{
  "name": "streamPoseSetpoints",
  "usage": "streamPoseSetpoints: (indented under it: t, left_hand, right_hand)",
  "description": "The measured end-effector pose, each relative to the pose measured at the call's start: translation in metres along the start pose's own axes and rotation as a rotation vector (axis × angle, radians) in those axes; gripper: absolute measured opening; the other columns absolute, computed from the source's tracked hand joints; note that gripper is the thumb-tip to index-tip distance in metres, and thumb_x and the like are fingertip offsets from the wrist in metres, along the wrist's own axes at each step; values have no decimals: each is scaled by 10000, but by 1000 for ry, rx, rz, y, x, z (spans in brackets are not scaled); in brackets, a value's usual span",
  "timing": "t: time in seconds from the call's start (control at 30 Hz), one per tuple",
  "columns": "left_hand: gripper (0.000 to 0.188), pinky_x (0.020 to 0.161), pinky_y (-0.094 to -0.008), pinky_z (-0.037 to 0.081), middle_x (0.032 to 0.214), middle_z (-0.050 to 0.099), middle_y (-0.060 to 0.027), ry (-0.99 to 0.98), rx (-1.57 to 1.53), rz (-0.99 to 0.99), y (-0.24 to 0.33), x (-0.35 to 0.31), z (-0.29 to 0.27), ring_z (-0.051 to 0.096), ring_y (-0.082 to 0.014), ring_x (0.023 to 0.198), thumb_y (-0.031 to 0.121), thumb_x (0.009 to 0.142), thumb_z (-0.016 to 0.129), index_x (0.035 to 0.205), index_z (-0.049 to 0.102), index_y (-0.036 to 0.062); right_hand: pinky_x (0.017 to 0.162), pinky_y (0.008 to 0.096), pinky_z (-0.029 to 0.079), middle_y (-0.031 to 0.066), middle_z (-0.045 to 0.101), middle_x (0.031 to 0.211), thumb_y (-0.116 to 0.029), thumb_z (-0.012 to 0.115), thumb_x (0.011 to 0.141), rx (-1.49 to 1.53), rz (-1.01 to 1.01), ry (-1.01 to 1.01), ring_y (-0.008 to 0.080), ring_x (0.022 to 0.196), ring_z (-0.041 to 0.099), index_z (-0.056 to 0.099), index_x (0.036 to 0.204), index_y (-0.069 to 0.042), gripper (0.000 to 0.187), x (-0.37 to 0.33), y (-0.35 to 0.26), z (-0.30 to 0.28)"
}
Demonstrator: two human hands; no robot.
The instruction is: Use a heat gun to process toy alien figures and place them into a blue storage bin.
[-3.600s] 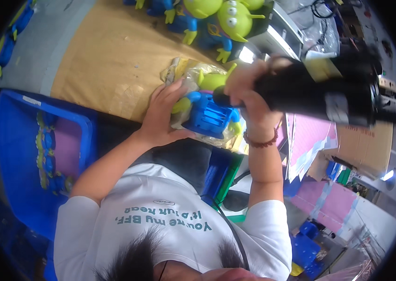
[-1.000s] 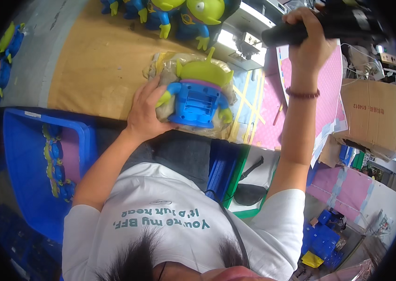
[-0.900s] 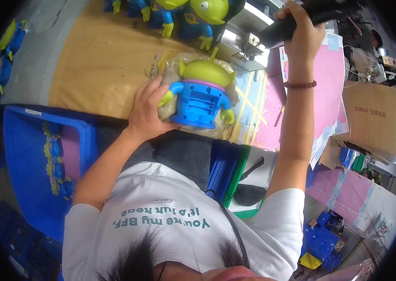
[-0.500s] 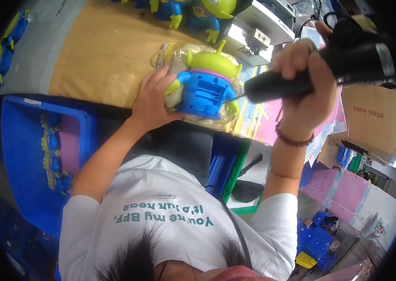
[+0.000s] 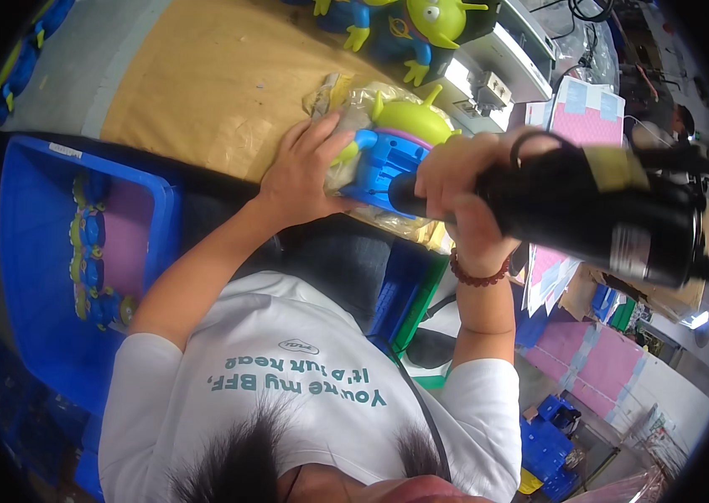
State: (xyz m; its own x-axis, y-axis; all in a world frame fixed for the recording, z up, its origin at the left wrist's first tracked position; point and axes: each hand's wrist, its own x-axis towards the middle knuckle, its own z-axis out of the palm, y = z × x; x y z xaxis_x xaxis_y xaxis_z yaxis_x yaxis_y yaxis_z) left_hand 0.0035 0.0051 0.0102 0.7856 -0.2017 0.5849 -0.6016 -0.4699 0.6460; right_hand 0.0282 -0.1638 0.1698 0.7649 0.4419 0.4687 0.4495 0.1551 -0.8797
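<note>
The right hand (image 5: 465, 189) is wrapped around a big black tool (image 5: 576, 205), and the left hand (image 5: 304, 170) holds the side of a green and blue toy (image 5: 384, 163). It lies on a plastic-covered pad (image 5: 358, 101) under the tool's nose (image 5: 406, 196), but I can't tell if they touch. More toys (image 5: 434, 21) sit farther back on the table (image 5: 203, 92).

green lettering (image 5: 296, 390) on the shirt (image 5: 329, 427) below the left fingers (image 5: 319, 138); pale label (image 5: 630, 250) on the tool (image 5: 581, 210) to their right; white sticker (image 5: 65, 151) on the bin (image 5: 119, 173) to their left.
</note>
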Motion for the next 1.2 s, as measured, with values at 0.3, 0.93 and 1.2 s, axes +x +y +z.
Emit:
streamPoseSetpoints:
  t: [0.3, 0.93, 1.2]
  left_hand:
    - [911, 1035, -478, 332, 1349, 413, -206, 22, -2, 21, -2, -3, 2, 419, -352, 1243, 410, 603, 844, 1316, 380, 81]
    - [495, 684, -464, 490, 787, 635, -237, -446, -42, -494, 44, 66, -26, 616, -417, 757, 478, 856, 587, 789, 624, -11]
    - [345, 792, -382, 479, 926, 635, -173, -105, -288, -469, -8, 27, -94, 617, -300, 878, 344, 925, 562, 983, 601, 6]
  right_hand:
    - [557, 311, 455, 18, 523, 653, -118, 703, 831, 160, -8, -73, 149, 535, 519, 391, 1182, -126, 469, -1, 1, 6]
    - [670, 282, 373, 45, 430, 773, -136, 532, 880, 355, 97, 632, 132, 665, 387, 476, 832, -26, 133, -31, -65, -90]
    - [693, 282, 419, 26, 479, 760, -115, 604, 882, 134, 296, 856, 123, 692, 461, 469, 1191, 18, 363, -81, -21, -125]
